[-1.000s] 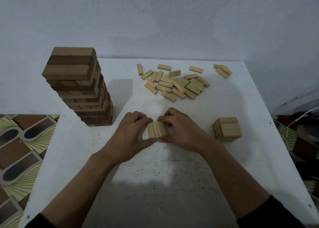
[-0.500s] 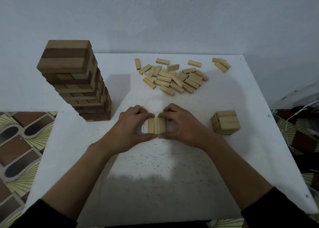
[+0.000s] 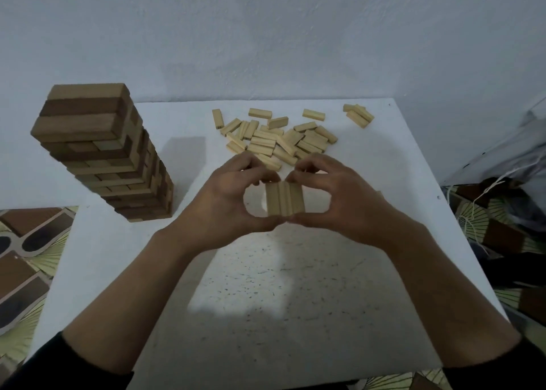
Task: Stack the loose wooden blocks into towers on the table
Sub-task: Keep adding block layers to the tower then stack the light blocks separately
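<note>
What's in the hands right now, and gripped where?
The left hand and right hand together pinch a row of three light blocks set side by side, with thumbs on the near ends and fingertips on the far ends.

Place: room in a home | white table [image 3: 404, 159] set against plain pale wall [image 3: 266, 35] | patterned floor mat [image 3: 26, 271] | block-game tower [image 3: 97, 153] and loose blocks [image 3: 280, 141] | crumpled cloth [image 3: 517, 159], cords [image 3: 478, 200] on floor at right
</note>
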{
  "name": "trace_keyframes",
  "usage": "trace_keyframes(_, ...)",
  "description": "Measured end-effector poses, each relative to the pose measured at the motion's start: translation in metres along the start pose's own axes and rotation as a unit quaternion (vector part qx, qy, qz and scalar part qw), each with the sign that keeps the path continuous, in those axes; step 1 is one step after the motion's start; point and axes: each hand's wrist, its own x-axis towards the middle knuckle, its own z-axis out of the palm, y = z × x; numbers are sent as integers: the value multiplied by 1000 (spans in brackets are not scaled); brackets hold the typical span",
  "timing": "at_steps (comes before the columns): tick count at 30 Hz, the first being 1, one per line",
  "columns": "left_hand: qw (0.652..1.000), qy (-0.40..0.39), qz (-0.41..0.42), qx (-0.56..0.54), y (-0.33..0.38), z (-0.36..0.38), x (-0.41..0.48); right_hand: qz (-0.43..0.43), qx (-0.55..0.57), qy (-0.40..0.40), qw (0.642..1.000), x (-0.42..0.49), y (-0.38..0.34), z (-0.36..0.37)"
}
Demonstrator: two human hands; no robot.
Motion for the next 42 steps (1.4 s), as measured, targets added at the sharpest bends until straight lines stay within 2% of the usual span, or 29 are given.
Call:
trace_keyframes(5, 999, -11, -21, 23, 34, 32, 36, 72, 72, -13, 995, -29, 35, -38)
trace_keyframes(14, 999, -6, -47, -10, 75, 95, 63, 131, 60, -51, 988, -71, 92, -76)
trace_keyframes(32, 997, -28, -77, 7, 66, 106, 64, 146, 52, -75, 985, -64, 105, -66)
trace_keyframes(42, 996, -38, -78, -6, 63, 108, 65, 138, 63, -64, 986, -64, 105, -65)
